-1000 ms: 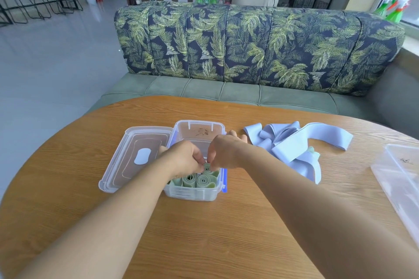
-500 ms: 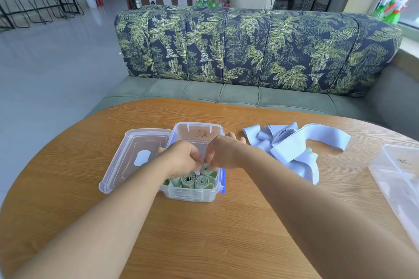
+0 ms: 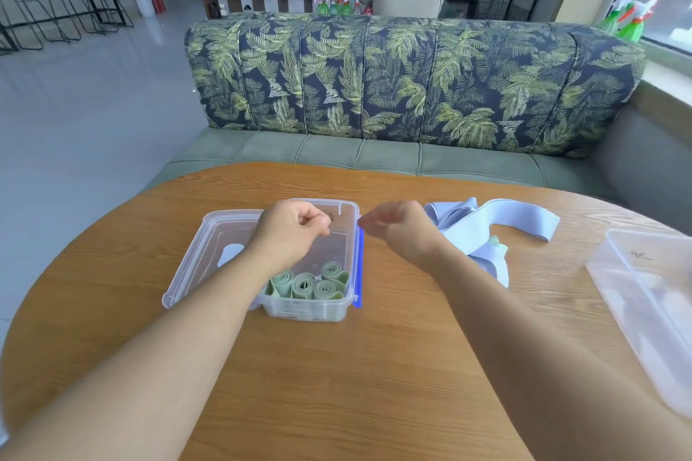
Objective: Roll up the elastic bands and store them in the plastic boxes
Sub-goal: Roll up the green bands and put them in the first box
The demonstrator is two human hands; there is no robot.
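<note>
A clear plastic box (image 3: pixel 339 305) with a blue clip stands on the round wooden table. Several rolled green bands (image 3: pixel 304 285) stand on end in its near part. My left hand (image 3: pixel 290 232) hovers above the far half of the box, fingers curled and holding nothing. My right hand (image 3: pixel 398 230) hovers just right of the box, fingers loosely bent, also holding nothing. A heap of unrolled light-blue bands (image 3: pixel 498 228) lies right of my right hand, with a bit of green band showing in it.
The box's clear lid (image 3: pixel 194 266) lies flat against its left side. A second clear plastic box (image 3: pixel 651 296) sits at the table's right edge. A leaf-patterned sofa stands behind the table, and a person sits beyond it.
Both hands have lifted out of the box and moved apart, letting go of the last green roll. The rolls now stand uncovered in the box.
</note>
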